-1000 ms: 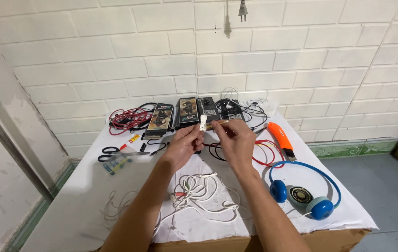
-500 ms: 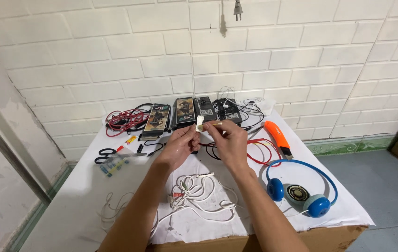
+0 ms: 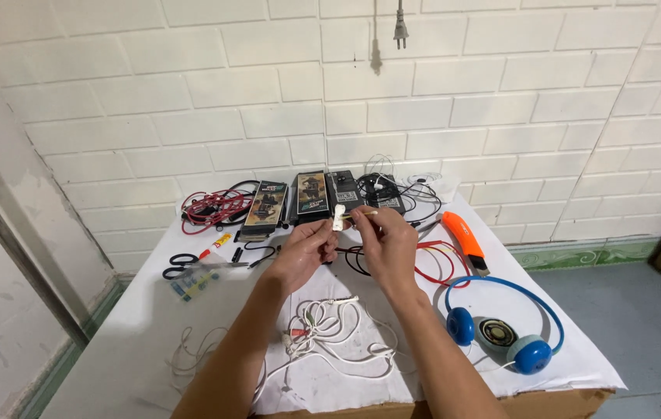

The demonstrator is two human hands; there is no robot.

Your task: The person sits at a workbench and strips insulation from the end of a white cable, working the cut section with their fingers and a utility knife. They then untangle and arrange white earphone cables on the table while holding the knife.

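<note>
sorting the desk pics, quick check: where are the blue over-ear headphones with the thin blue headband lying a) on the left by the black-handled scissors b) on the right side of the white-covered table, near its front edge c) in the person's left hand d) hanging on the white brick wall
b: the blue over-ear headphones with the thin blue headband lie flat on the white-covered table, right of the person's right hand, around a small round speaker part.

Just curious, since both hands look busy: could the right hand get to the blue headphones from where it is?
Probably yes. The blue headphones lie uncovered on the table's right side, with nothing between them and the right hand. But that hand pinches a thin stick at a small white piece, so it isn't free.
</note>
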